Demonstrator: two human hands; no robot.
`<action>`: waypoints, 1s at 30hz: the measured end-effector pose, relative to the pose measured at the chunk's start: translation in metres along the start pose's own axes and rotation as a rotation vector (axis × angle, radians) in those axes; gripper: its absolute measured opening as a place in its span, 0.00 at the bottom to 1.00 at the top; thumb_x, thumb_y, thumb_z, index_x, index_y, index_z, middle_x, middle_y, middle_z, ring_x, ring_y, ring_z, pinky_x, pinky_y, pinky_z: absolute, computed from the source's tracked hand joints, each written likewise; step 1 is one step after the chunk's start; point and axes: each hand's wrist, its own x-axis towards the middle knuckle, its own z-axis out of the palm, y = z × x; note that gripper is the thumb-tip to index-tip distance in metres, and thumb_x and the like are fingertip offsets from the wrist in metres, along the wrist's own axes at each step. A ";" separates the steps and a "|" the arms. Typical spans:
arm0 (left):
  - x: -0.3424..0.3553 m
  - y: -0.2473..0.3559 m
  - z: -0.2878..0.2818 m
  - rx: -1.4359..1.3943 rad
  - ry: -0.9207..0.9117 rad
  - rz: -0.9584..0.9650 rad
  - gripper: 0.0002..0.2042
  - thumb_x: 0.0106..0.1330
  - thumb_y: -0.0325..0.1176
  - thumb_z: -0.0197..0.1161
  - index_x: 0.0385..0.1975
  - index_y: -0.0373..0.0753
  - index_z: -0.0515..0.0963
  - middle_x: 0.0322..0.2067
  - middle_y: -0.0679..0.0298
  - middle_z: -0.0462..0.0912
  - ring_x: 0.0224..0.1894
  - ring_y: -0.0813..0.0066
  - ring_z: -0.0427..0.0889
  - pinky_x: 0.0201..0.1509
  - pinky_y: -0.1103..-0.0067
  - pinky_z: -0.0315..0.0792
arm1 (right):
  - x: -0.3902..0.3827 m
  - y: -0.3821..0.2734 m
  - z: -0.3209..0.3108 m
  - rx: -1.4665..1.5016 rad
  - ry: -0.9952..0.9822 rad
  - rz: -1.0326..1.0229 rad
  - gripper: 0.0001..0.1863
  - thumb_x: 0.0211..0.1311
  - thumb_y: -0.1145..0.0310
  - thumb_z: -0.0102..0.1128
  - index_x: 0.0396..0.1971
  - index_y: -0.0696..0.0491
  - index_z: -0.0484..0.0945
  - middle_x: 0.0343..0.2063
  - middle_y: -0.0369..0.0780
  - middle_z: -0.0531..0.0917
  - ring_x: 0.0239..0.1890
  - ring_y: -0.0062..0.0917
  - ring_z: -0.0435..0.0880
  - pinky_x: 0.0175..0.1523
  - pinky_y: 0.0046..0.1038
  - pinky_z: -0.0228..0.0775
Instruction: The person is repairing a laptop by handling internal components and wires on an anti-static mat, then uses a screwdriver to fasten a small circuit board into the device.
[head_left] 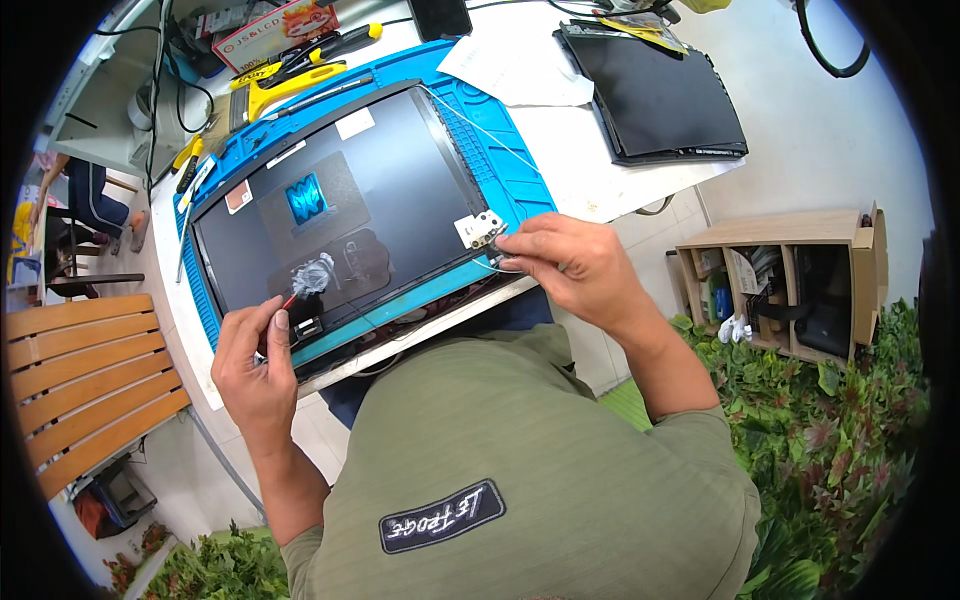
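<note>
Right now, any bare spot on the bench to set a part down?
Bare white table between the blue mat and the black laptop, below the paper. The top-left corner is crowded with tools. Both hands, left and right, block the panel's near edge.

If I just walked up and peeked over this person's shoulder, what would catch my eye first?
The big dark laptop lid lying open on a bright blue mat at the table's middle. The left hand grips a red-tipped tool at its near edge, while the right hand pinches the metal hinge at its corner.
</note>
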 end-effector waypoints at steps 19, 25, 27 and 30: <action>0.001 0.000 0.002 -0.025 -0.024 -0.025 0.06 0.76 0.21 0.74 0.48 0.30 0.92 0.40 0.57 0.90 0.40 0.71 0.87 0.44 0.75 0.80 | -0.032 0.010 0.036 -0.191 0.094 -0.148 0.20 0.60 0.77 0.82 0.53 0.52 0.93 0.33 0.38 0.86 0.35 0.31 0.84 0.38 0.35 0.78; 0.002 0.001 0.001 -0.015 -0.019 -0.018 0.06 0.76 0.21 0.74 0.49 0.30 0.92 0.40 0.57 0.90 0.41 0.71 0.87 0.45 0.76 0.80 | -0.029 0.010 0.032 -0.195 0.034 -0.144 0.17 0.62 0.73 0.82 0.51 0.52 0.93 0.30 0.37 0.83 0.33 0.32 0.84 0.37 0.36 0.77; 0.002 0.001 0.001 -0.012 -0.021 -0.021 0.06 0.76 0.21 0.74 0.49 0.30 0.92 0.40 0.57 0.90 0.41 0.70 0.87 0.45 0.76 0.80 | -0.029 0.012 0.030 -0.198 0.009 -0.143 0.15 0.62 0.71 0.82 0.49 0.52 0.94 0.29 0.37 0.83 0.32 0.32 0.83 0.36 0.37 0.77; 0.002 0.003 0.000 -0.023 -0.027 -0.043 0.06 0.76 0.22 0.74 0.49 0.30 0.92 0.40 0.58 0.89 0.41 0.70 0.87 0.45 0.76 0.80 | -0.025 0.006 0.024 -0.216 -0.034 -0.097 0.14 0.62 0.69 0.83 0.47 0.52 0.94 0.30 0.37 0.83 0.37 0.31 0.84 0.38 0.36 0.77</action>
